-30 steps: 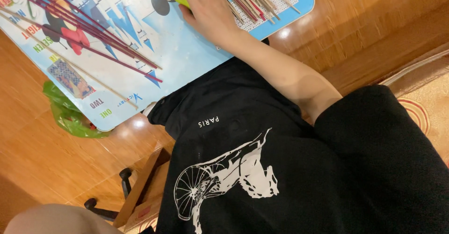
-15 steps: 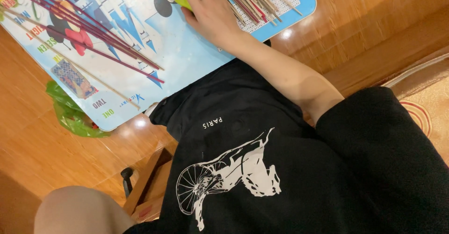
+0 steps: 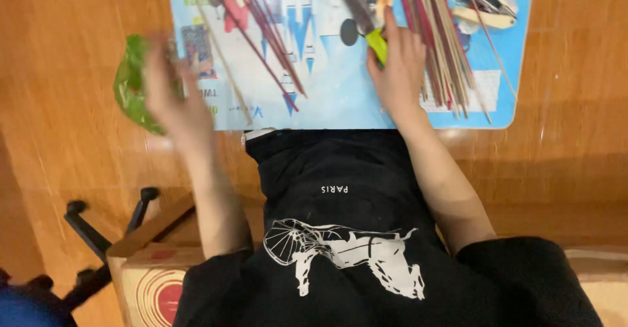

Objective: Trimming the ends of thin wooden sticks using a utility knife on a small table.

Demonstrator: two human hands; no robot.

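Observation:
My right hand [image 3: 396, 72] rests on a light-blue picture mat [image 3: 340, 101] and grips the yellow-green handle of a knife [image 3: 365, 21] whose blade points away from me. Just right of that hand lies a bundle of thin sticks [image 3: 439, 46]. More thin red sticks [image 3: 261, 33] lie across the mat's left half. My left hand [image 3: 171, 95] is blurred, fingers spread, over the mat's left edge beside a green plastic bag [image 3: 131, 88]. It holds nothing that I can see.
The mat lies on a wooden floor [image 3: 59, 52]. Small tools and a pale handle [image 3: 487, 10] sit at the mat's far right corner. A cardboard box [image 3: 154, 278] and black chair legs [image 3: 98, 235] are at lower left beside my black shirt.
The view has swung so the mat sits square ahead. My left arm has come up into view and reached toward the green bag. The right hand stays by the knife.

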